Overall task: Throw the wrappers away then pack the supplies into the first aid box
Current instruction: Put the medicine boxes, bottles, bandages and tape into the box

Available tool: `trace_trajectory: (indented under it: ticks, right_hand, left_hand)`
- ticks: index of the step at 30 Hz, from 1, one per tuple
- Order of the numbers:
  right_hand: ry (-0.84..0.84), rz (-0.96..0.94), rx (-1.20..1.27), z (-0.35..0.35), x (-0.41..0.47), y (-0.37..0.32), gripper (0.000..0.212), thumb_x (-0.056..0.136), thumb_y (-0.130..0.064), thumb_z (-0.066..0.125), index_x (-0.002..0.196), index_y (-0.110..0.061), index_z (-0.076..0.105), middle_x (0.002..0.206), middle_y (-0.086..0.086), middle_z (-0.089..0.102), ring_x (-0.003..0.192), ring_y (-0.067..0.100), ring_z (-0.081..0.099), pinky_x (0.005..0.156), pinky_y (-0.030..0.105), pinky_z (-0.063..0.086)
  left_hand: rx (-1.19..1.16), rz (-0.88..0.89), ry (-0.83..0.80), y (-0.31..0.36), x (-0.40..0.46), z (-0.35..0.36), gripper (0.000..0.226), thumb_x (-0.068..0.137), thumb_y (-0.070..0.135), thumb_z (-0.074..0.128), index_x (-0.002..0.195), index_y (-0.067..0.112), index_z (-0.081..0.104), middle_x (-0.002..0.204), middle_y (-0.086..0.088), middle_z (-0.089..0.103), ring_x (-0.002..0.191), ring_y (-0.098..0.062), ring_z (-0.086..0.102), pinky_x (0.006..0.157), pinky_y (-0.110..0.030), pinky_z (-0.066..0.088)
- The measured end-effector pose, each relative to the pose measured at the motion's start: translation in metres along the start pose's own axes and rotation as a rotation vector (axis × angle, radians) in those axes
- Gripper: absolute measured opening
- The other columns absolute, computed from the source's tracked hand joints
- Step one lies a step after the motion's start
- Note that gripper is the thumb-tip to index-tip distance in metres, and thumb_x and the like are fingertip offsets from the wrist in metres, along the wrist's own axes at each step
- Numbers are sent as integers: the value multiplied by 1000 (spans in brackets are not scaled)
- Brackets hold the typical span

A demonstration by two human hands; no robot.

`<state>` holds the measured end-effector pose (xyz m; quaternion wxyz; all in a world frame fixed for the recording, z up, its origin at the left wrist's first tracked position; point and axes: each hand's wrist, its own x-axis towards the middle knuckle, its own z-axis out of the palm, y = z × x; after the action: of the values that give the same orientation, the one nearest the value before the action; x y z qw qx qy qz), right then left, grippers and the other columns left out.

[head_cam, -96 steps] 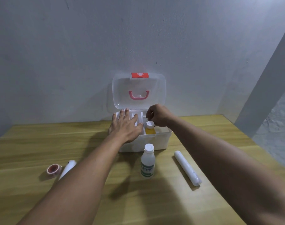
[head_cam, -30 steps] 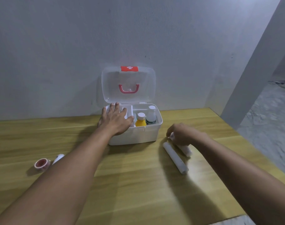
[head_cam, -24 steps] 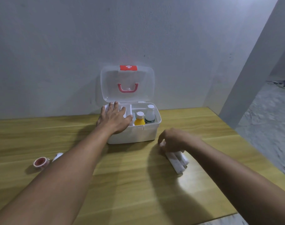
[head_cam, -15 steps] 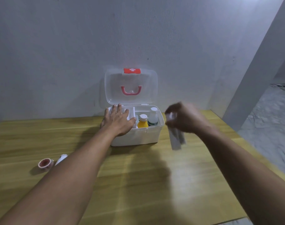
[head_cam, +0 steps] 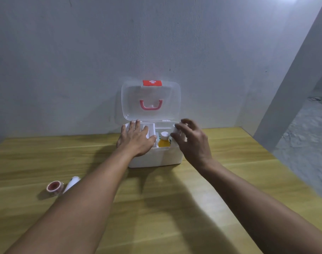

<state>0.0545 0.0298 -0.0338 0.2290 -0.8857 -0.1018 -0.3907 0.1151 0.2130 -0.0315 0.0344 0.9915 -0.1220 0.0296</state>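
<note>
Supplies not yet packed lie near the left edge of the table (head_cam: 175, 208): a tape roll (head_cam: 54, 187) with a pinkish core, and just beside it on the right a white roll (head_cam: 72, 182) partly hidden behind the left forearm. Farther back, at the wall, stands the first aid box (head_cam: 156, 158), white, its clear lid (head_cam: 151, 101) raised upright with a pink handle and a red cross label at the top. The left hand (head_cam: 136, 140) lies flat on the box's left compartment, fingers spread and straight, holding nothing. The right hand (head_cam: 191, 142) is over the box's right end, fingers loosely curled and part open; something white shows blurred at the fingertips, and whether they grip it cannot be told. Between the two hands, inside the right compartment, an orange bottle (head_cam: 164, 141) with a white cap stands upright. A grey wall rises behind the box.
</note>
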Motion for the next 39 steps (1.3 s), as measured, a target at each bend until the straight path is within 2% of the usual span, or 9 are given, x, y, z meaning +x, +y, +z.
trace_trajectory:
  ticks: [7,9,12,16,19,22,27,34,39]
  right_hand:
    - [-3,-6,-87,3,-10,3,19,87,-23,61,95,-13,75,89,5,76,82,30,68,77,36,49]
    - [-18,29,-94,3,-2,0,30,90,-30,53,108,-14,71,108,6,73,105,27,64,90,39,49]
    - [-275,104,-30,7,9,-9,50,96,-47,36,136,-21,50,149,7,44,141,26,34,114,45,31]
    - [-509,46,-185,24,7,-8,54,99,-54,23,149,-34,25,162,1,14,150,21,3,121,45,14]
    - [-470,24,-237,29,3,-4,53,99,-51,21,149,-35,23,162,-1,16,150,21,3,121,44,15]
    - [-447,7,-260,33,1,-1,60,94,-56,12,148,-34,24,161,1,20,150,22,8,120,46,17]
    - [-428,18,-274,36,0,-1,60,93,-53,16,148,-32,26,160,3,22,149,25,10,121,44,16]
    - [-441,1,-257,42,3,9,74,86,-67,0,147,-33,26,159,5,24,149,23,11,121,47,16]
    - [-421,-4,-248,45,4,11,71,87,-66,6,144,-32,32,156,6,31,148,25,18,120,46,18]
  left_hand:
    - [-11,4,2,0,0,1,67,96,55,16,153,21,16,163,-12,-1,151,-27,-4,119,-50,-2]
    - [-26,6,7,0,0,1,67,96,55,16,153,21,16,163,-12,-1,151,-27,-3,119,-50,-2]
    - [-116,5,35,1,0,-1,64,97,51,17,153,18,15,163,-11,4,151,-26,1,119,-50,0]
    - [-453,-21,80,-1,-2,-16,62,97,41,20,153,13,16,163,-9,5,151,-21,2,119,-51,0]
    - [-595,-61,169,-16,-16,-29,72,84,43,18,145,8,35,160,-10,22,148,-24,17,119,-54,9]
    - [-628,-154,214,-42,-38,-35,50,80,38,27,109,9,56,133,-16,54,127,-33,46,108,-51,32]
    - [-567,-355,188,-100,-82,-27,48,82,26,58,127,12,61,133,-12,62,124,-28,56,104,-34,44]
    - [-449,-493,5,-153,-143,-18,8,74,18,67,79,23,69,80,-6,70,81,-25,69,76,-31,54]
    - [-431,-545,-40,-168,-161,-11,39,70,28,74,106,14,70,109,-9,70,106,-26,65,87,-30,50]
